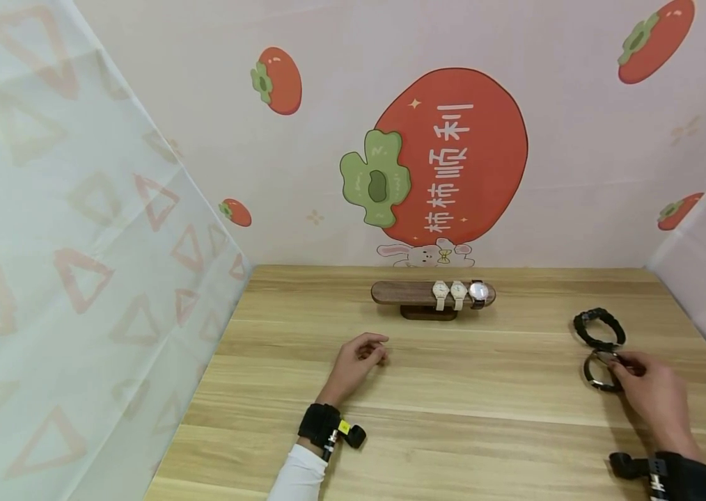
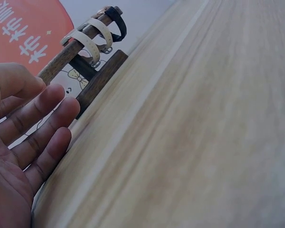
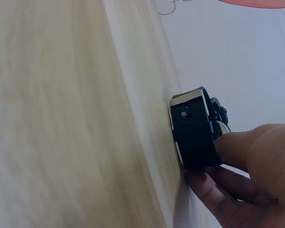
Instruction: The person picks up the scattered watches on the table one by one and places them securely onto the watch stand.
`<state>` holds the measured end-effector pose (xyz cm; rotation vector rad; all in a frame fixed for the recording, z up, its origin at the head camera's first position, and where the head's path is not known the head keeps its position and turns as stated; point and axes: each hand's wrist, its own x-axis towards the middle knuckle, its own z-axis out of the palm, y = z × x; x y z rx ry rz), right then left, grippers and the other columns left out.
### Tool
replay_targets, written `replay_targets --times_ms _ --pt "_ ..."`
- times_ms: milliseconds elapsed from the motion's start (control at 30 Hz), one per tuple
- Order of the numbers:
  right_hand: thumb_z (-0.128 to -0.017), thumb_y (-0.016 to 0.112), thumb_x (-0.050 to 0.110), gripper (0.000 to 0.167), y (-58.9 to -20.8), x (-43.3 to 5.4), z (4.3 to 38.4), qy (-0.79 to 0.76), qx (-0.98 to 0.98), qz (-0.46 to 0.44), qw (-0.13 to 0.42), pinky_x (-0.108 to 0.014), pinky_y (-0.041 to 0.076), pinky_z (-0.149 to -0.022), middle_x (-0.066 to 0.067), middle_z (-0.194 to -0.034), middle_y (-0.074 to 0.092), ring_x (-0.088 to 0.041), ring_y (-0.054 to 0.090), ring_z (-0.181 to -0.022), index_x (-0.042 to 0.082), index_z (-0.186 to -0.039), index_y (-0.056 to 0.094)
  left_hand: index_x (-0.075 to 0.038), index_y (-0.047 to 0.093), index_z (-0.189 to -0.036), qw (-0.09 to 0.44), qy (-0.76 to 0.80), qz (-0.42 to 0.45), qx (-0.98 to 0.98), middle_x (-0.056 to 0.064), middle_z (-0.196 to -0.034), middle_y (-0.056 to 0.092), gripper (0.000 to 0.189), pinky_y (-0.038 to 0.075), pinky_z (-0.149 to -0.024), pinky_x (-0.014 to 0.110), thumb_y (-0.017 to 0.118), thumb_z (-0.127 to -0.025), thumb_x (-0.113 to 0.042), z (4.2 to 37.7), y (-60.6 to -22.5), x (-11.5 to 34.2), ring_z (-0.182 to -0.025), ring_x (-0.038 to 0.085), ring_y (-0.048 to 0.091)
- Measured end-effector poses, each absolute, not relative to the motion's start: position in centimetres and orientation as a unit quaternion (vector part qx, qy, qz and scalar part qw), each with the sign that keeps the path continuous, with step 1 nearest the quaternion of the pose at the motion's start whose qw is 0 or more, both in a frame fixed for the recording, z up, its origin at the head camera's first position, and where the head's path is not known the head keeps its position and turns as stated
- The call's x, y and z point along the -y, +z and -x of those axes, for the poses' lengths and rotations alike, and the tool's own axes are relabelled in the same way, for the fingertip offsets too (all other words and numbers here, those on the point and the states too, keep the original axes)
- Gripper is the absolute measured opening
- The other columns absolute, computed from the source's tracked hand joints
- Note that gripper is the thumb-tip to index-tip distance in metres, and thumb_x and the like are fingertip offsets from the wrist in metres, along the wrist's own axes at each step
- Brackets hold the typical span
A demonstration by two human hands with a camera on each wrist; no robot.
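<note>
At the right of the table, my right hand (image 1: 656, 396) pinches a black-strapped watch (image 1: 601, 385) between thumb and fingers. Its looped strap stands on edge, and the metal clasp of this watch (image 3: 194, 137) faces the right wrist camera. Just behind lies another black watch (image 1: 617, 332), thicker and also looped. My left hand (image 1: 356, 362) is at the table's middle left with fingers loosely bent and nothing in them. Beyond it stands a dark wooden watch stand (image 1: 397, 292), carrying two pale-strapped watches (image 1: 441, 291) and a dark-strapped watch (image 1: 479, 291) at its right end.
A light wood-grain table (image 1: 453, 417) lies under everything. Behind it rises a wall sheet (image 1: 322, 167) printed with persimmons and a rabbit. White side sheets (image 1: 108, 229) border the table at left and right.
</note>
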<state>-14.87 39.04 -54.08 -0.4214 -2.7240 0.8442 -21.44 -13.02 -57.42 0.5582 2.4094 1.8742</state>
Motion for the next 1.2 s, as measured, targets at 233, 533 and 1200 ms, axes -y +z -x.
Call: replay_targets --times_ms 233,533,1200 --pt "-0.097 0.072 0.004 0.027 -54.2 -38.3 15.2 0.287 0.939 0.127 0.14 -0.016 0.035 -0.056 -0.035 -0.103 0.071 -0.03 0.065 -0.08 -0.012 -0.119 0.069 -0.008 0.073 -0.13 0.021 0.6 -0.176 -0.78 0.01 -0.101 0.077 0.026 0.063 -0.078 0.027 0.068 -0.107 -0.018 21.4 -57.4 13.0 -0.088 0.015 0.075" --pt "-0.098 0.072 0.005 0.026 -54.3 -36.8 15.9 0.291 0.939 0.102 0.152 -0.016 0.036 -0.055 -0.033 -0.097 0.073 -0.024 0.064 -0.075 -0.012 -0.118 0.071 -0.01 0.074 -0.13 0.027 0.592 -0.166 -0.788 0.01 -0.102 0.077 0.025 0.061 -0.079 0.024 0.068 -0.107 -0.018 21.3 -57.5 13.0 -0.09 0.019 0.075" --pt "-0.099 0.075 0.008 0.025 -54.6 -33.2 17.3 0.317 0.938 0.034 0.138 -0.02 0.042 -0.06 -0.024 -0.096 0.074 -0.018 0.063 -0.078 -0.007 -0.118 0.074 -0.008 0.073 -0.13 0.02 0.591 -0.175 -0.787 0.01 -0.101 0.077 0.026 0.061 -0.078 0.025 0.066 -0.108 -0.018 21.2 -57.2 12.6 -0.088 0.016 0.075"
